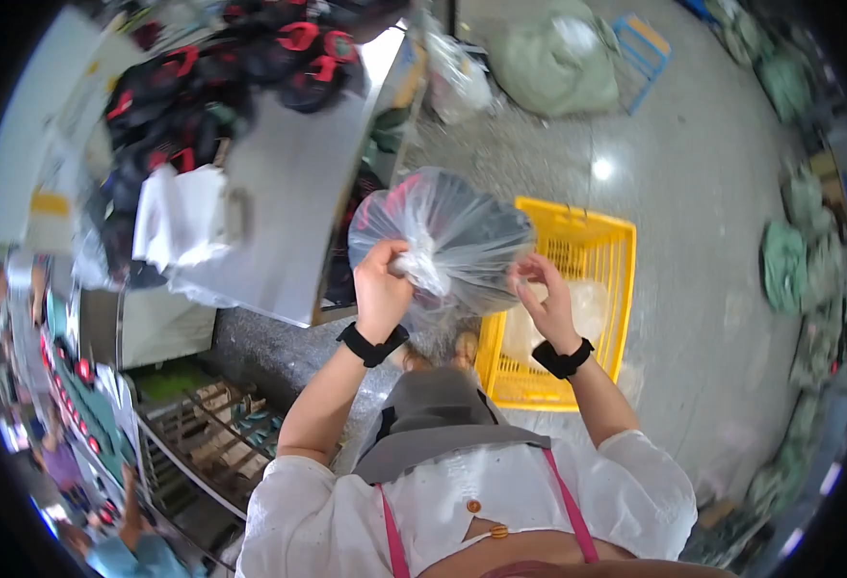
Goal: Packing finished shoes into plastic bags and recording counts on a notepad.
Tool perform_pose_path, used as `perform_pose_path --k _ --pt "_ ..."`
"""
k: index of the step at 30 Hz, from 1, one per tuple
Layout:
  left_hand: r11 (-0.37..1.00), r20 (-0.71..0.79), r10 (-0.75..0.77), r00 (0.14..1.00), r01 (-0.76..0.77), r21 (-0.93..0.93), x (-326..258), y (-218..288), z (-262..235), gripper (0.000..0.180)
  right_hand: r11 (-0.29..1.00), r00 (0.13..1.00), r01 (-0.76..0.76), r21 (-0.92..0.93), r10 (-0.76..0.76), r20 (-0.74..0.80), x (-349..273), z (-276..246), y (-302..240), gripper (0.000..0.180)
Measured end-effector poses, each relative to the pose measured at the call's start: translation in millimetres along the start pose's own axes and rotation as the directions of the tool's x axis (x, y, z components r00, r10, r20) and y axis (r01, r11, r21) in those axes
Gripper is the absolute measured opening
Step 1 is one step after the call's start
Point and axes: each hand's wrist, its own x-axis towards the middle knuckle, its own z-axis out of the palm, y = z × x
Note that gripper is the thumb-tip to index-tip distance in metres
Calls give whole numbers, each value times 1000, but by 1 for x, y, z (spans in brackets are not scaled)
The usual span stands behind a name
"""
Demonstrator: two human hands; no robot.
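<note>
A clear plastic bag (471, 217) with black and red things inside hangs in front of me, its top gathered into a twisted or knotted neck. My left hand (382, 294) is closed on that gathered neck. At the bag's right side is my right hand (550, 301), its fingers loosely curved and the thumb apart from them, with nothing visible between. Whether its fingertips touch the plastic is hard to tell. Below the right hand stands a yellow plastic crate (622, 289) with clear plastic bags (592, 313) in it.
To the left is a metal-topped table (293, 193) bearing a heap of black and red items (317, 72) and white sheets (181, 217). A large green sack (548, 72) and blue trolley (645, 58) stand ahead. More sacks (784, 265) line the right. Other people (134, 549) work at lower left.
</note>
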Motion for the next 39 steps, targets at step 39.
perform_pose_path --k 39 --pt "892 -982 -187 -22 416 -179 -370 -319 -731 20 527 -421 343 778 -654 628 -137 957 -550 6"
